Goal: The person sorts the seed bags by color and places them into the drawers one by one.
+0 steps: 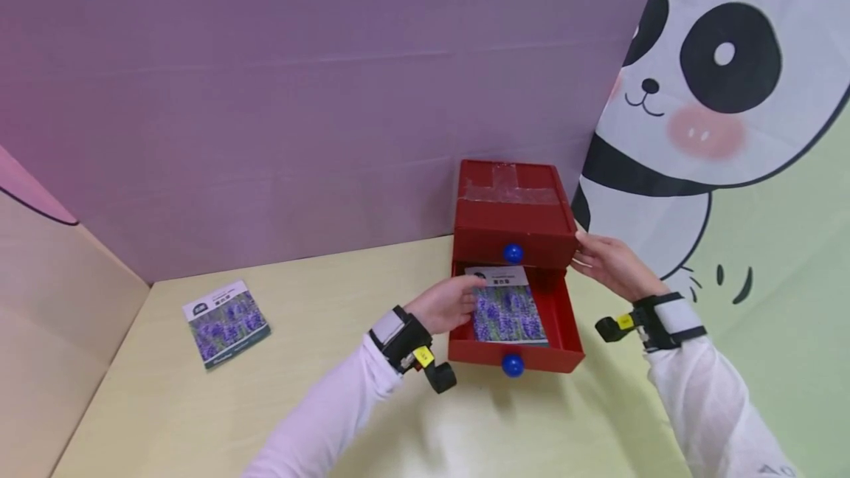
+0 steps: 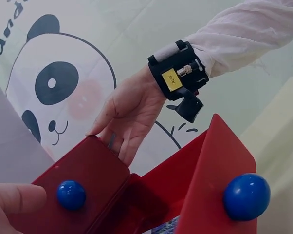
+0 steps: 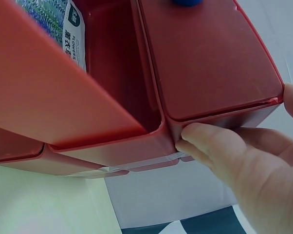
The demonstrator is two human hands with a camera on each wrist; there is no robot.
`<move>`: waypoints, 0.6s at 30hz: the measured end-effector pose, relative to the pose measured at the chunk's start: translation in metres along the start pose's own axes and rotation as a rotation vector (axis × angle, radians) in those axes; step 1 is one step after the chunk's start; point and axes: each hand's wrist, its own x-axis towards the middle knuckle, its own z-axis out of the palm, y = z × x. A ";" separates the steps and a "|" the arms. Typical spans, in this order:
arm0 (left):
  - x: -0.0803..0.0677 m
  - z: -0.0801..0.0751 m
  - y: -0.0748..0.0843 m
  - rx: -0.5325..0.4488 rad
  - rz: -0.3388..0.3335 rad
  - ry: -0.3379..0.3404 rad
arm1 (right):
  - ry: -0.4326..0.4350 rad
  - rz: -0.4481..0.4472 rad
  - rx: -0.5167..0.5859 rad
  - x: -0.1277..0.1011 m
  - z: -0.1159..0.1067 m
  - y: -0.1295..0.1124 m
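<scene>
A red two-drawer box [image 1: 508, 216] stands against the back wall, with its lower drawer [image 1: 558, 316] pulled out and the upper one closed. In the open drawer lies a booklet [image 1: 508, 308] with a purple lavender cover. My left hand [image 1: 445, 305] is over the drawer's left side, its uppermost digit reaching over the booklet; its lower fingers are partly hidden. In the left wrist view its thumb [image 2: 20, 197] is straight. My right hand [image 1: 614, 264] rests on the box's right side. Its fingers [image 3: 214, 146] touch the side, with the thumb by a corner.
Another lavender booklet [image 1: 227, 323] lies on the pale table [image 1: 319, 330] at the left. Blue round knobs [image 1: 513, 254] stick out from the drawer fronts. Clear tape [image 1: 508, 186] crosses the box's top. A purple backdrop [image 1: 299, 94] and a panda-print cloth [image 1: 730, 139] stand behind.
</scene>
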 end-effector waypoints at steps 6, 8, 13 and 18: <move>-0.008 -0.004 0.011 0.210 0.057 -0.020 | -0.015 -0.005 0.026 0.000 0.000 0.000; -0.012 -0.004 0.016 0.309 0.076 0.003 | -0.020 -0.005 0.040 0.000 0.000 0.000; -0.022 -0.009 0.031 0.498 0.147 0.106 | -0.023 -0.003 0.063 -0.001 0.000 -0.001; -0.031 -0.020 0.043 0.680 0.272 0.215 | -0.013 0.004 0.062 0.000 0.001 -0.001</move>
